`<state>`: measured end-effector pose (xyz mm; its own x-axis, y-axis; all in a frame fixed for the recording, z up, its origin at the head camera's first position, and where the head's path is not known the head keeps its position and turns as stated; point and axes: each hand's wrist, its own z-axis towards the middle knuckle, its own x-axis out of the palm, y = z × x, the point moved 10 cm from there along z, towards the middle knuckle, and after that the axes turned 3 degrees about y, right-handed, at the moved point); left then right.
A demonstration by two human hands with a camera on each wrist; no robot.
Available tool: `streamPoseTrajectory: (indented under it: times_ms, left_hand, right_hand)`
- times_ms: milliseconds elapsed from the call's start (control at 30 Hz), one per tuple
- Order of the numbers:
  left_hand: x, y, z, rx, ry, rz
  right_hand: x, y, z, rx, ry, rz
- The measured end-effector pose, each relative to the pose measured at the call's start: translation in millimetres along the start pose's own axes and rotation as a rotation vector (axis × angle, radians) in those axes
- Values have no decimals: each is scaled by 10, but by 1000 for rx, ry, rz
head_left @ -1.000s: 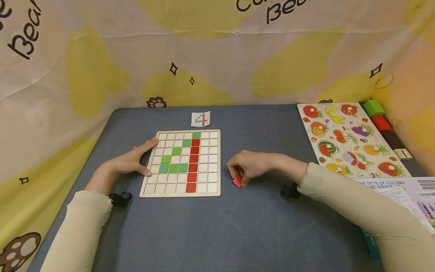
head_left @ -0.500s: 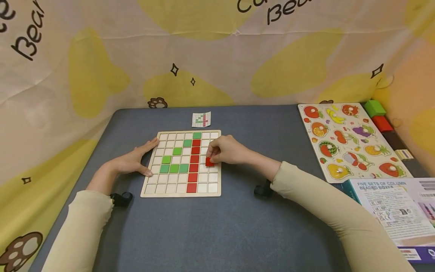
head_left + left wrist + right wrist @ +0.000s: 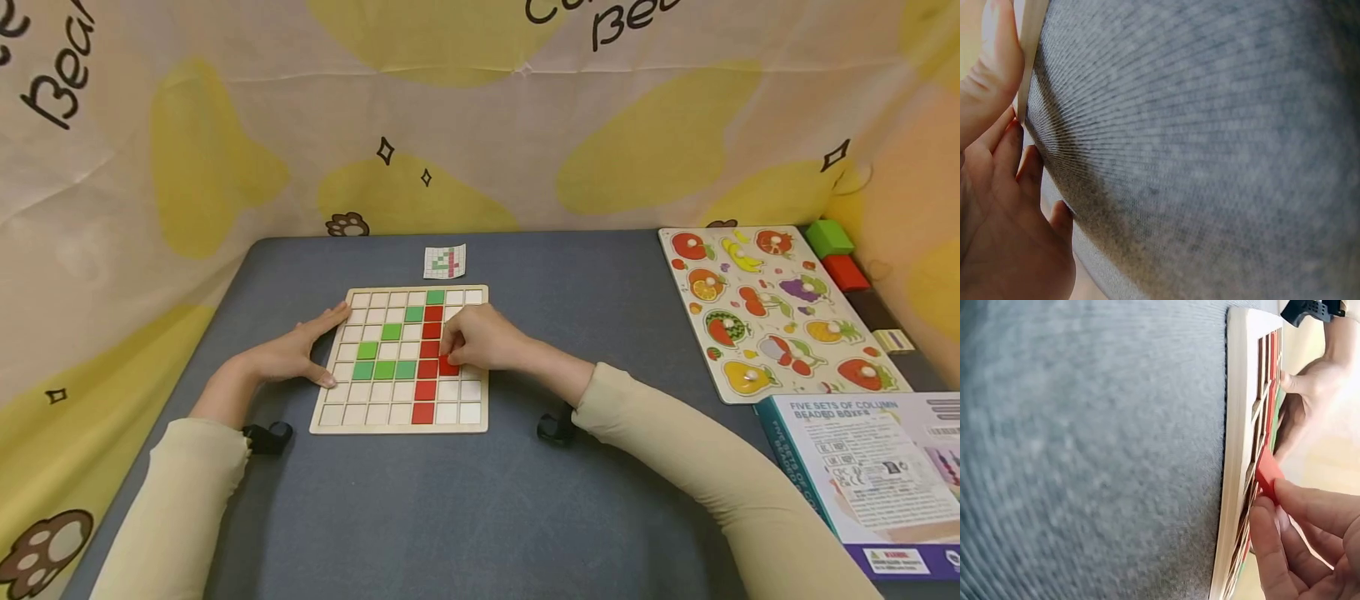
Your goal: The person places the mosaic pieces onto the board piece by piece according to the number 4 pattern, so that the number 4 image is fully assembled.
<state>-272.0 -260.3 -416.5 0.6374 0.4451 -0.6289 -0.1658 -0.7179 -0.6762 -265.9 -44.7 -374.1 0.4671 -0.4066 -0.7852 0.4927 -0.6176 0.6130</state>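
Observation:
A wooden grid board [image 3: 330, 423] lies on the grey table, holding a red column of tiles [image 3: 425, 388] and several green tiles [image 3: 383, 370]. My right hand [image 3: 480, 337] pinches a red square tile [image 3: 449, 366] over a cell just right of the red column; the right wrist view shows the red square tile [image 3: 1267, 474] tilted at the grid board [image 3: 1235, 450] surface between my fingertips [image 3: 1310, 503]. My left hand [image 3: 288, 354] lies flat with straight fingers against the board's left edge, and the left wrist view shows its fingers [image 3: 991, 62] on the board rim [image 3: 1029, 44].
A small pattern card [image 3: 445, 262] lies behind the board. At the right are a fruit peg puzzle [image 3: 772, 308], green [image 3: 827, 237] and red [image 3: 843, 271] blocks, and a printed box [image 3: 870, 475] at the front right corner. Printed fabric walls surround the table.
My right hand carried the red tile from the bare table right of the board onto the board, then left to the cell beside the red column. The left hand stayed put.

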Motion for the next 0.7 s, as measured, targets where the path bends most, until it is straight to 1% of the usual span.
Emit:
streamPoseTrajectory:
  times_ms: [133,300,467,533,600,633,700]
  left_hand:
    - [2,4,12,-7,5,4]
    - [8,7,30,-2,5,6]
    - [2,10,28,-24,11,25]
    - [3,-12,21,-37,21,40]
    - [-2,-65,5,-55,28,64]
    - [-11,-107,-3,-64,24,84]
    - [-27,-233,-4,-80,-2,149]
  right_hand:
    - [35,18,-6,-6,17,-31]
    - [45,2,-12,-12,4,-83]
    - [40,-63,-29,-4,0,-90]
    - [-9,-108,-53,1,-18,-83]
    - [-104,-165,-95,11,-52,-93]
    - [-165,-204,-123,16,-74,-99]
    - [-314,-283,-196,36,-128,-150]
